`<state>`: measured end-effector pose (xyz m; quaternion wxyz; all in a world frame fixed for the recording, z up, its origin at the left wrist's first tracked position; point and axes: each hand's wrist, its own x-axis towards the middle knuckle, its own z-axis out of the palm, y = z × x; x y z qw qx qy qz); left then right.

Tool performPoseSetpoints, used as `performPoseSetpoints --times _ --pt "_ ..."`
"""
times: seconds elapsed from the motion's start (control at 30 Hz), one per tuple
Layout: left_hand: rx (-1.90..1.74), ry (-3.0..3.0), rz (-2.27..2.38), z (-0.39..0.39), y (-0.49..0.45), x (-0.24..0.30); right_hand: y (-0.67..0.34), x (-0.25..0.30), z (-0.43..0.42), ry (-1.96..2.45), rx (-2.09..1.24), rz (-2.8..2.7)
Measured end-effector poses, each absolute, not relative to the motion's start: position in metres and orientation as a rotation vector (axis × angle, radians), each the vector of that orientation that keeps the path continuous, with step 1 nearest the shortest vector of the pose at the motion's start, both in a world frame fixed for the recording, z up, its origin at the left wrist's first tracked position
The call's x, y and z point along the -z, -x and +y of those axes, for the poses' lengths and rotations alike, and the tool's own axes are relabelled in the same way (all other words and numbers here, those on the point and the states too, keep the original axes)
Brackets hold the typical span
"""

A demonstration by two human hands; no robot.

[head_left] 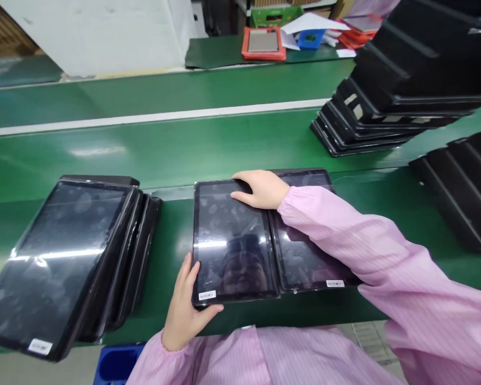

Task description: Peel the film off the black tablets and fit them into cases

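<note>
A black tablet (234, 240) with a glossy screen and a small white label lies flat in front of me. My left hand (188, 302) grips its lower left corner, the fingers along the side edge and the thumb along the bottom edge. At the upper right of the same tablet, my right hand (260, 188) holds the top edge, with the thumb lying on the screen. Under my right forearm is a second tablet (304, 256), side by side with the first and partly covered by the pink sleeve.
A slanting stack of tablets (64, 235) stands at left. Tall stacks of black trays (417, 91) rise at the back right, with more black pieces (460, 187) at the right edge. Beyond the green bench (176, 149) are a red tray (263, 44) and a white box (104, 37).
</note>
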<state>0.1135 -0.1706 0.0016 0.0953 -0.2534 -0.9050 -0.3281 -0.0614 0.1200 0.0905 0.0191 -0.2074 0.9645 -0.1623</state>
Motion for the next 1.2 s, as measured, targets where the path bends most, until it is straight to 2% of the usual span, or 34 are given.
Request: performPoseSetpoints --times 0.27,0.5,0.6,0.73,0.83,1.07,1.2 --pt "0.652 1.089 -2.611 -0.192 -0.099 -0.052 0.069 -0.088 0.133 0.673 0.864 2.997" --pt "0.677 1.199 -2.482 -0.18 -0.093 -0.068 0.072 -0.095 0.15 0.515 1.123 3.028" --pt "0.796 0.905 -2.5 -0.173 -0.096 -0.051 0.072 -0.1 0.149 0.493 1.148 3.038" --pt "1.035 0.213 -2.331 -0.158 -0.112 -0.015 0.072 -0.105 0.146 0.393 1.142 3.077" --pt "1.145 0.094 -2.177 -0.143 -0.123 0.006 0.073 -0.108 0.146 0.282 1.116 3.088" --pt "0.996 -0.006 -2.116 -0.123 -0.125 0.016 0.071 -0.116 0.151 -0.059 0.979 2.985" --pt "0.907 -0.151 -2.14 -0.117 -0.124 0.013 0.068 -0.118 0.152 -0.081 0.976 2.88"
